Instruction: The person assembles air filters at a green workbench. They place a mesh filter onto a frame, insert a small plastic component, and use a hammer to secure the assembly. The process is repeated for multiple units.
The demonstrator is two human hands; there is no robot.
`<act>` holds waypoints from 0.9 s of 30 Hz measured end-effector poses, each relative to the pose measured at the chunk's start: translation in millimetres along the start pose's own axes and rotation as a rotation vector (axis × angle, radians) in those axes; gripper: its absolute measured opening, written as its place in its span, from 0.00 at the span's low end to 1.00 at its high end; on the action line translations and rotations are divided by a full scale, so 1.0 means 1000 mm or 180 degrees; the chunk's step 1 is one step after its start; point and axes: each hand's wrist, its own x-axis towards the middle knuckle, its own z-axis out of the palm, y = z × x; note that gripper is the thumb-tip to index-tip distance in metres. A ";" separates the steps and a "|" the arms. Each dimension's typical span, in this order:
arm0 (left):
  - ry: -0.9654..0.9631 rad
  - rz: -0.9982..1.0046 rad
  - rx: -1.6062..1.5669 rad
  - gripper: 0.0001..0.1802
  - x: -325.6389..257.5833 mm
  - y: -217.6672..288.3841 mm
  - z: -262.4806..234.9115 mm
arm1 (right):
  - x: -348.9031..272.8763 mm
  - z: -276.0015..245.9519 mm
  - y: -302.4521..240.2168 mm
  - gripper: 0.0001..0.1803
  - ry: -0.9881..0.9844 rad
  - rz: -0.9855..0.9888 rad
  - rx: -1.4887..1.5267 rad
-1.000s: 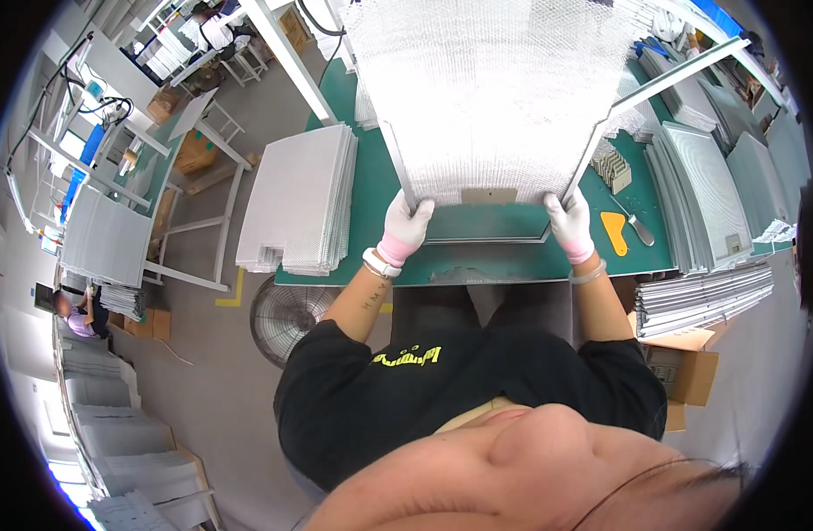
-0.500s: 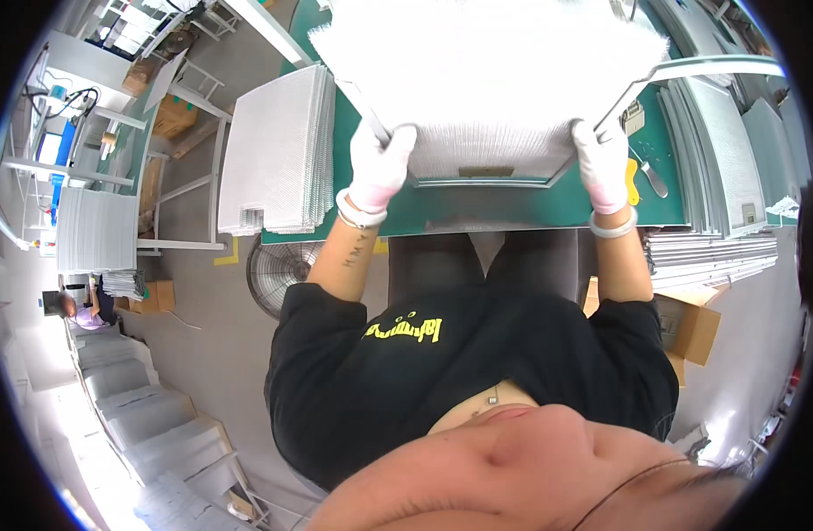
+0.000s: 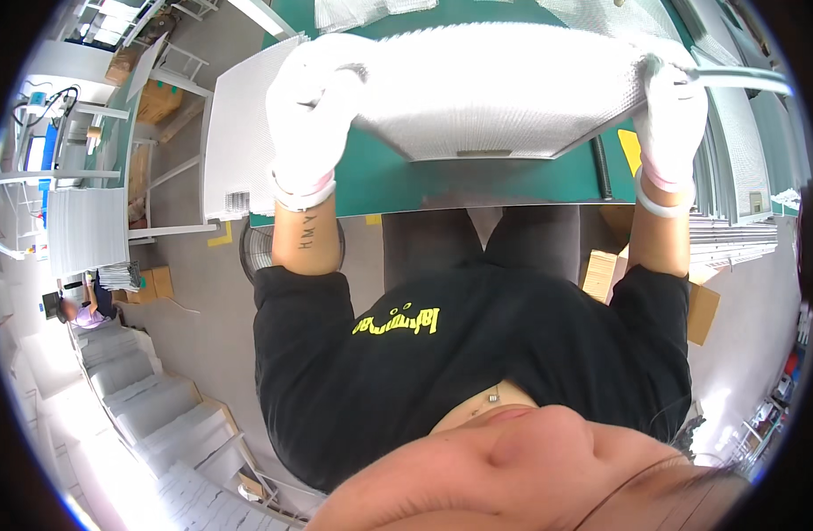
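Observation:
A white mesh panel (image 3: 504,97), shaped like a framed filter screen, stands tilted over the green tabletop. Its near edge, with a small dark label (image 3: 484,153), is low and close to the table's front; its far edge is raised. My left hand (image 3: 311,111), in a white glove, has its fingers closed round the panel's left edge. Gloved the same way, my right hand (image 3: 674,115) grips the opposite edge, its fingertips partly hidden. Glare washes out much of the panel's surface.
A stack of white mesh sheets (image 3: 238,142) lies left on the green table (image 3: 398,186). Beside my right hand are a black bar (image 3: 601,168) and a yellow object (image 3: 630,149). Stacked panels (image 3: 734,159) stand at the right. Cardboard boxes (image 3: 601,274) and a fan (image 3: 258,248) are below.
Both hands have spread apart and moved up along the panel's sides. The panel now looks shallower and tilts differently, uncovering sheets at the table's far side. A black bar has come into view.

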 end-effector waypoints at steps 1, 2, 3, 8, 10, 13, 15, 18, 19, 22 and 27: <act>0.0060 0.0335 -0.0082 0.12 -0.001 -0.002 0.006 | 0.002 -0.004 -0.009 0.10 -0.0069 0.0034 -0.0171; 0.0163 0.0223 -0.0516 0.13 -0.014 0.005 0.016 | -0.003 -0.002 -0.001 0.10 0.0067 -0.0122 0.0228; 0.0263 0.0123 -0.0976 0.14 -0.025 0.012 0.026 | -0.013 -0.001 -0.002 0.08 0.0070 -0.0182 0.0771; -0.1814 0.0583 -0.1324 0.20 -0.060 0.000 0.008 | -0.066 -0.008 -0.026 0.18 -0.0387 -0.0763 0.2245; -0.3009 0.0727 -0.0802 0.21 -0.052 -0.013 0.009 | -0.063 -0.012 -0.017 0.22 -0.1335 -0.1952 0.2401; -0.3331 0.0175 0.0242 0.28 -0.070 -0.049 0.022 | -0.058 -0.025 -0.032 0.16 -0.2455 -0.2407 0.2320; -0.3462 0.0163 0.0915 0.28 -0.070 -0.064 0.026 | -0.073 -0.024 -0.040 0.12 -0.2318 -0.2248 0.2289; -0.3724 -0.0028 0.0999 0.27 -0.066 -0.093 0.030 | -0.081 -0.021 -0.036 0.12 -0.2123 -0.2289 0.2307; -0.3784 -0.0154 0.0998 0.26 -0.066 -0.097 0.030 | -0.082 -0.021 -0.034 0.12 -0.2101 -0.2317 0.2334; -0.3810 -0.0388 0.1604 0.21 -0.065 -0.098 0.023 | -0.085 -0.023 -0.035 0.12 -0.2119 -0.2184 0.2297; -0.3977 -0.0791 0.1972 0.18 -0.033 -0.099 0.027 | -0.090 -0.026 -0.038 0.12 -0.2048 -0.2036 0.2209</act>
